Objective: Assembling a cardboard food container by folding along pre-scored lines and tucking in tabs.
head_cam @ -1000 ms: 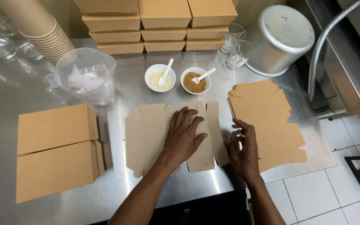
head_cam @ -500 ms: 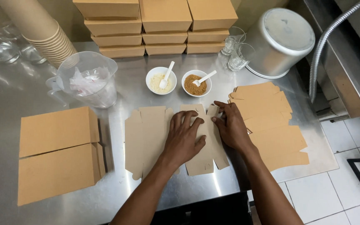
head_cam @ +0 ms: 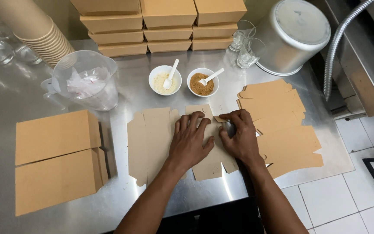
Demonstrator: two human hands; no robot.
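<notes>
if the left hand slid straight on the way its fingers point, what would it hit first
Probably the bowl of brown powder. The left hand lies flat on the unfolded carton blank, fingers pointing up the table; past the blank's far edge that bowl looks nearest in line, though the white-powder bowl is close.

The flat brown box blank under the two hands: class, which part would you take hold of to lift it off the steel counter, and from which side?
Probably the near edge of the flat box blank, coming from the person's side. It lies flat on the steel counter, so only an edge offers a grip. The left hand presses its middle, the right hand pinches a far-right tab, and the stack of blanks crowds the right.
</notes>
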